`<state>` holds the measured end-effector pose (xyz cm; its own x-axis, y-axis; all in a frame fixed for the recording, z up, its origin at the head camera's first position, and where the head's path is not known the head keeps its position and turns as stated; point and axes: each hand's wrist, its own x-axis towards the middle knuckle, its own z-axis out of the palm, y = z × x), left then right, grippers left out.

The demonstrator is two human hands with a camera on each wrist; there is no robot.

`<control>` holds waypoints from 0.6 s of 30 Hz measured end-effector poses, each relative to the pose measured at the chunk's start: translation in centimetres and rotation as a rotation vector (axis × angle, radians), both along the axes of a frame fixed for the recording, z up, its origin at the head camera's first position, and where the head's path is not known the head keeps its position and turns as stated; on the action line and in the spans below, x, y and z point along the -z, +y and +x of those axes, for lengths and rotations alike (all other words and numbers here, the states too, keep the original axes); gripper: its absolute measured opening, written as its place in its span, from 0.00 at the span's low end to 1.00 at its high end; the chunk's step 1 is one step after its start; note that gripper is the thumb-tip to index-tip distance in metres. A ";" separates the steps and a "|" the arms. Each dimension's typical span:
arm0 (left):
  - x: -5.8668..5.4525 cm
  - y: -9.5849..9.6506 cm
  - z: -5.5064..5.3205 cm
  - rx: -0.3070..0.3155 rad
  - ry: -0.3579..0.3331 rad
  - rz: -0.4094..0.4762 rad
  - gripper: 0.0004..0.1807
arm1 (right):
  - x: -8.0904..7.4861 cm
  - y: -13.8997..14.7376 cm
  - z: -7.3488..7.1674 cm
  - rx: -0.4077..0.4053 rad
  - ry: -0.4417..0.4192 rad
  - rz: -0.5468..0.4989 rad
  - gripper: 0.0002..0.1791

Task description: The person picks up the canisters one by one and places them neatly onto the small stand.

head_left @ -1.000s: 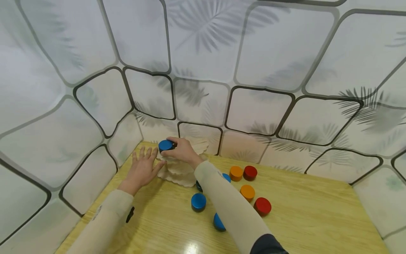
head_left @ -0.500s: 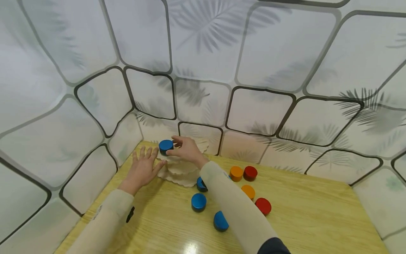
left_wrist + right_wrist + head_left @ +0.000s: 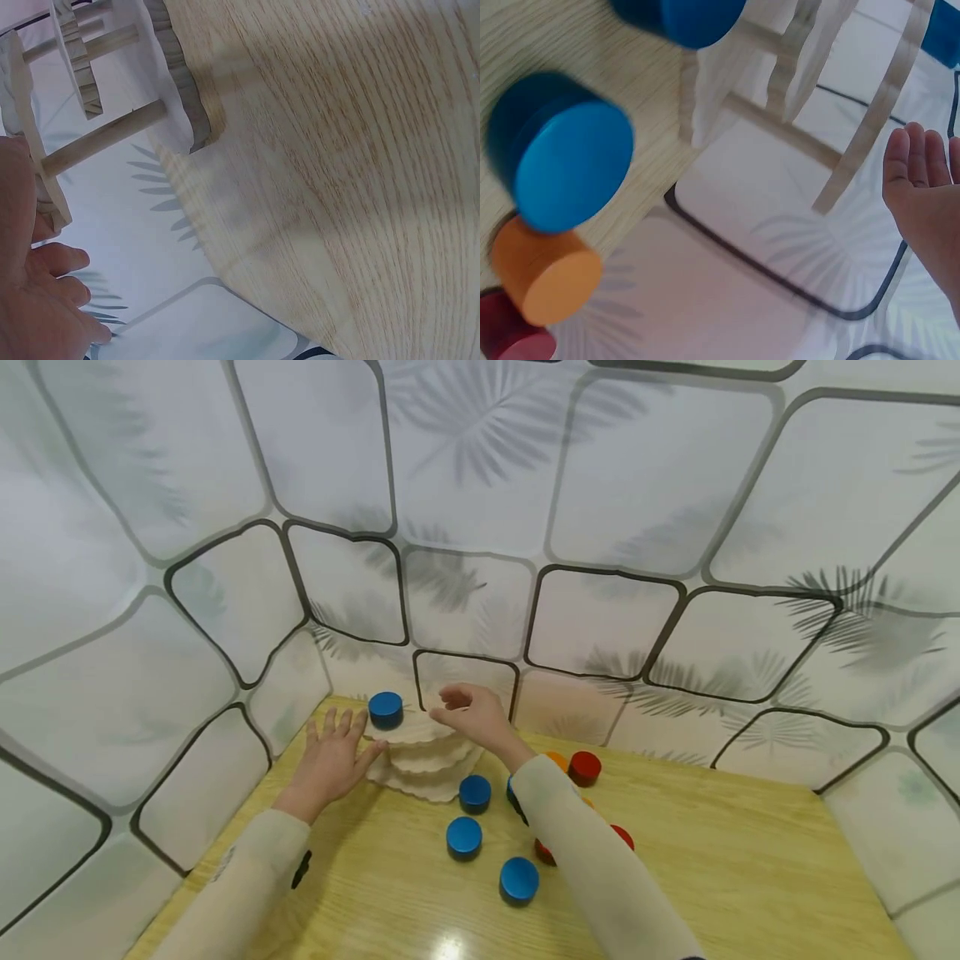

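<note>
A pale wooden stand with scalloped tiers (image 3: pixel 431 758) stands in the table's back left corner. On the left end of its top tier sits a short blue cylinder (image 3: pixel 386 711), seen at the edge of the right wrist view as a blue block (image 3: pixel 943 34). My left hand (image 3: pixel 330 764) lies beside the top tier's left end with fingers spread. In the left wrist view, that hand (image 3: pixel 45 300) touches the tier's edge. My right hand (image 3: pixel 483 718) hovers over the stand's right side, holding nothing. Its fingers (image 3: pixel 919 161) are loosely bent, apart from the blue cylinder.
Loose blue cylinders, among them one near the front (image 3: pixel 519 881) and one by the stand (image 3: pixel 475 793), stand on the table (image 3: pixel 720 877). Red (image 3: pixel 585 767) and orange (image 3: pixel 547 270) cylinders stand further right, partly behind my right sleeve. Patterned panels (image 3: pixel 600 627) rise behind.
My right hand has let go of the blue cylinder on the top tier and moved away to the right. The left hand has stayed in place. The head view has shifted slightly.
</note>
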<state>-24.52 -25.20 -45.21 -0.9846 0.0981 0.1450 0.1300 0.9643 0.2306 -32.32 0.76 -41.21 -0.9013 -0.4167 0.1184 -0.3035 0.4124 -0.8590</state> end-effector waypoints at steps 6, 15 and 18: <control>0.1 -0.1 0.2 0.001 0.000 0.004 0.42 | -0.2 2.2 0.7 0.004 0.045 -0.022 0.26; 0.1 0.1 0.2 0.012 0.001 0.003 0.43 | 0.5 5.8 1.8 0.051 0.020 -0.037 0.26; 0.1 0.1 0.1 0.015 -0.005 0.008 0.43 | 0.8 7.1 2.1 0.064 0.006 -0.054 0.25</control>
